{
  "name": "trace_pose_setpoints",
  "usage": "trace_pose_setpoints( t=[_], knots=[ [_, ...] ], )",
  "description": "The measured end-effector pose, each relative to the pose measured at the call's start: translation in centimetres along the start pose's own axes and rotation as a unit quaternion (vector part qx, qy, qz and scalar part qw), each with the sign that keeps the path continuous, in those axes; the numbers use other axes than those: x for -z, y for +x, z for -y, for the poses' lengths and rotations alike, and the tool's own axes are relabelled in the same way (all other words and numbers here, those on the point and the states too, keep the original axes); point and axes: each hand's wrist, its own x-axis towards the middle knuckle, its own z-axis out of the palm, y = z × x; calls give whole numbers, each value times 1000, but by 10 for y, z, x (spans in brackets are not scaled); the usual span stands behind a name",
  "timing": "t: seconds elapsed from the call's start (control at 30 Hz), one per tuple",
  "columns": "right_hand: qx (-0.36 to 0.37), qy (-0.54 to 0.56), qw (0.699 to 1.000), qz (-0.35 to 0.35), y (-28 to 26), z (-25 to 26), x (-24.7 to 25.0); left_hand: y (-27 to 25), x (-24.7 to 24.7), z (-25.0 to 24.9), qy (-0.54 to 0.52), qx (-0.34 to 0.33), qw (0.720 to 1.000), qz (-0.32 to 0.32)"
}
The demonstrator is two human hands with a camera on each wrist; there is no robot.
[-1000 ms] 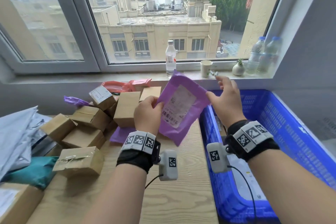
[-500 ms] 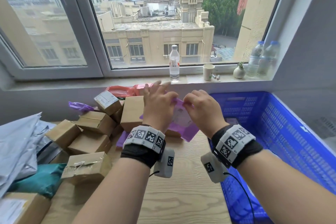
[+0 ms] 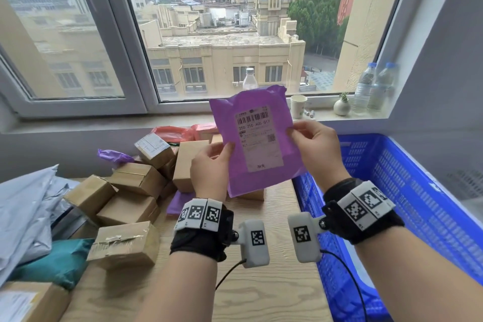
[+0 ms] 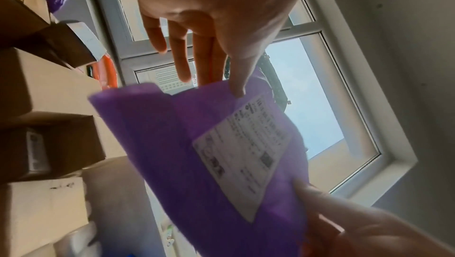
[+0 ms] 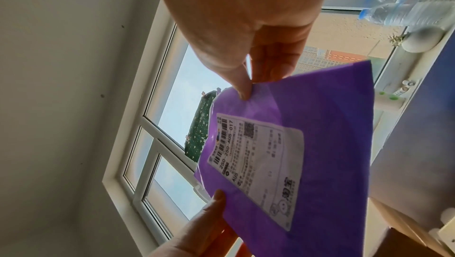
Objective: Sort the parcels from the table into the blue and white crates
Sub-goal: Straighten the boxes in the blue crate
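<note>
Purple mailer point(image 3: 257, 138) held up in centre of the head view, label point(image 3: 257, 138) facing the camera, above the far table point(image 3: 261, 295) edge and just left of the blue crate point(image 3: 418, 204). Left hand point(image 3: 210, 167) pinches its lower-left edge, thumb on the front, fingers behind. Right hand point(image 3: 316, 146) pinches the right edge at mid height, thumb on front. Both wrist views show the same pinch grips: thumb point(image 4: 237, 78) on the purple film, thumb point(image 5: 242, 86) at the mailer's top corner. Cardboard boxes point(image 3: 130, 206) piled left of centre on the table, grey bags point(image 3: 23, 212) and a teal bag point(image 3: 60, 261) at far left. Another purple bag point(image 3: 180, 201) lies flat under the hands. Blue crate fills the right side, beside the table edge. White crate not in view. Bottles point(image 3: 371, 86), cup point(image 3: 298, 106) on the sill, upper right.
</note>
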Motion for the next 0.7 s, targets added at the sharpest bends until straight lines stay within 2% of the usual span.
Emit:
trace_pose_setpoints(
  t=[0.17,0.3,0.43,0.53,0.7],
  knots=[
    [-12,-14,1000,8,0,2,4,3,-2,-6,-30,-15,999,-13],
    [12,-46,999,-22,3,9,7,3,-3,-10,-6,-71,997,-14],
    [29,-52,997,-44,11,17,9,-2,-4,-24,-5,-96,995,18],
    [34,-19,999,-35,10,21,8,-3,-1,-33,-16,-105,994,30],
    [42,49,998,-17,0,32,7,-6,6,-48,-39,-106,994,7]
  ],
)
